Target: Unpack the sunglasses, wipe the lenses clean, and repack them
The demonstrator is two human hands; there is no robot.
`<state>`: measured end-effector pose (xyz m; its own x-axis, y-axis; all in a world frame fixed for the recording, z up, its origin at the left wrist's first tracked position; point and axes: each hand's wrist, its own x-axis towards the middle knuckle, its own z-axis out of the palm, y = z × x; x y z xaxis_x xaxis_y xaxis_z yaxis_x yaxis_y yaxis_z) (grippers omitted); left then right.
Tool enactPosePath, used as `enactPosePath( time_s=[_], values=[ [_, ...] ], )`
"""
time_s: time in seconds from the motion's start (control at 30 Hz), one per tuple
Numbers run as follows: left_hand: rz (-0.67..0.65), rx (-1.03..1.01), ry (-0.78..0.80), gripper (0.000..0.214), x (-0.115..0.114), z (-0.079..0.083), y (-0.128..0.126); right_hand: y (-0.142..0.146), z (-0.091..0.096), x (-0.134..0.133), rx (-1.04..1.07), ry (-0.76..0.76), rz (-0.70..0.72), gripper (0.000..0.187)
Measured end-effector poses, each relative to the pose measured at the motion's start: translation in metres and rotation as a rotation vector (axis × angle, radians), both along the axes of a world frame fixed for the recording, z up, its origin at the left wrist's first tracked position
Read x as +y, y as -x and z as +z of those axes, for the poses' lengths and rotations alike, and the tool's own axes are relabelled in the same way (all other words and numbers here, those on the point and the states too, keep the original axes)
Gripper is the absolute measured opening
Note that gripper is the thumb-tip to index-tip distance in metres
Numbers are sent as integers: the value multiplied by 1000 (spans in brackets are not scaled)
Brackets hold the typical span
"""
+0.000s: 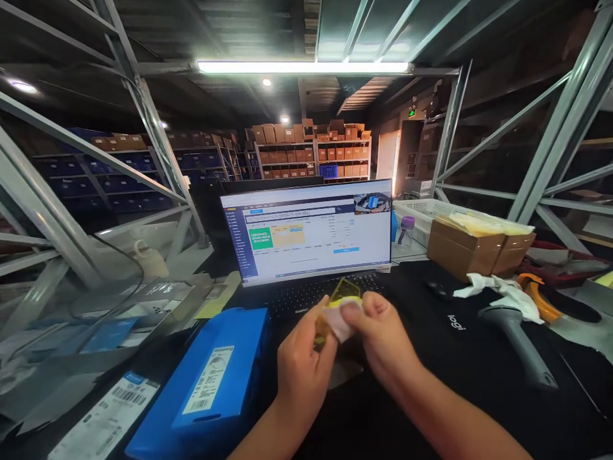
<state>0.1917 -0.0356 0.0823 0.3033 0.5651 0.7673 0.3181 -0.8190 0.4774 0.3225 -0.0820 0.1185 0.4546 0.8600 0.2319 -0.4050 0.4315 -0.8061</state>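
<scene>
My left hand [302, 358] and my right hand [383, 332] meet just in front of the laptop keyboard [306, 295]. Together they pinch a small clear yellow plastic piece [343, 291] with a white label or slip [341, 319] on it. The left fingers close on its lower left side. The right thumb and fingers press the white slip from the right. The open laptop screen [311, 230] stands directly behind them, showing a software page.
A blue box with a white barcode label [211, 377] lies at the left front, beside a loose label sheet [105, 418]. A barcode scanner [514, 332], crumpled white paper [502, 291] and a brown cardboard box [472, 246] sit at the right. Metal rack struts stand on both sides.
</scene>
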Motion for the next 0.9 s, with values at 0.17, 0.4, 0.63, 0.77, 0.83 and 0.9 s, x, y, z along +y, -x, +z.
enactPosePath(
  time_s=[0.17,0.4,0.63,0.77,0.83,0.9],
  values=[
    [19,60,-47,35,-2,1,-3,-11,5,6,109,-22,-47,64],
    [-50,-18,247,38,12,5,6,24,-24,5,-289,34,-241,50],
    [-146,114,148,39,5,14,5,-23,10,8,38,-17,-10,68],
    [-50,61,148,42,5,10,6,3,-4,8,-15,-3,-192,63],
    [-25,16,192,42,7,8,6,21,-17,6,-132,7,-272,58],
    [-31,-25,237,42,10,6,6,31,-26,4,-236,1,-312,55]
  ],
)
